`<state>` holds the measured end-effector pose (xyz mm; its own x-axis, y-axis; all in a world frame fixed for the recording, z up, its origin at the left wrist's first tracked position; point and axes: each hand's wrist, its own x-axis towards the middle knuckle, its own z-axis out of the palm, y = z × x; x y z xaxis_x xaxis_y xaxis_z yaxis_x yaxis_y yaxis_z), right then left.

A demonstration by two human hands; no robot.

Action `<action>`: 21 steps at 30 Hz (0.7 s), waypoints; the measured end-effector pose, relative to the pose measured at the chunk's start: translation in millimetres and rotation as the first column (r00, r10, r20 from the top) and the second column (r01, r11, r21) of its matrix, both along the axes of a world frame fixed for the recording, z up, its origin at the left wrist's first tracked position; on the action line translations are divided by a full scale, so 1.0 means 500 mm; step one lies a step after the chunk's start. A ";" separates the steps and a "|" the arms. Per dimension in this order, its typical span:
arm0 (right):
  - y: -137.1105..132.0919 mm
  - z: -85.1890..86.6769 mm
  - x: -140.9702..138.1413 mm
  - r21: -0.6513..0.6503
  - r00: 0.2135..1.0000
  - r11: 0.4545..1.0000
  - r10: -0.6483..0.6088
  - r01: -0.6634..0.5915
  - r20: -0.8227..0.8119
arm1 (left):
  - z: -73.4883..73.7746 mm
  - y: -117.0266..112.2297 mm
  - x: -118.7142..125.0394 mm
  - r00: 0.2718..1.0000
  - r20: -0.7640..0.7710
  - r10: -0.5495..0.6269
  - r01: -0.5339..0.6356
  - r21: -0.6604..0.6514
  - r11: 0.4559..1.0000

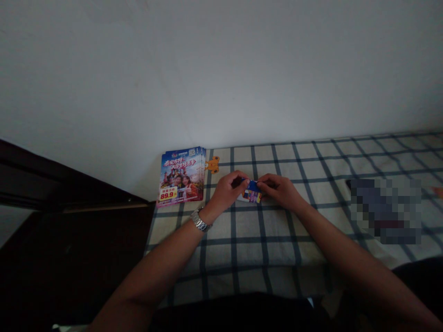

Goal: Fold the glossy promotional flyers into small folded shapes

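In the head view, your left hand point(228, 189) and right hand point(282, 190) each pinch, fingers curled, a small folded blue-and-yellow paper leaflet point(252, 193) held between them, down at the blue-checked bed sheet point(263, 240). A stack of colourful printed flyers point(181, 177) lies just left of your left hand.

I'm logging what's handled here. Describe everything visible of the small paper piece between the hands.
The small paper piece is printed paper, blue on top with yellow, red and white print below. It looks folded small, low over the checked cloth. The left hand pinches its left end, the right hand its right end. Finer folds cannot be told.
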<state>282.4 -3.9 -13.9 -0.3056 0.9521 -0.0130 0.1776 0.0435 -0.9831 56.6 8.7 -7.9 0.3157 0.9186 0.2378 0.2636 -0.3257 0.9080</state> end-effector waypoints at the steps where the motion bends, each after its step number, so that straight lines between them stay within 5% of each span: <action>1: 0.000 0.001 -0.001 -0.001 1.000 1.000 -0.001 0.001 0.002 | 0.001 0.000 0.000 1.000 0.004 0.002 -0.002 0.002 1.000; 21: 0.005 -0.002 0.005 0.177 0.978 0.983 0.020 -0.058 0.206 | -0.001 -0.007 0.007 0.999 -0.030 -0.042 0.041 -0.046 0.998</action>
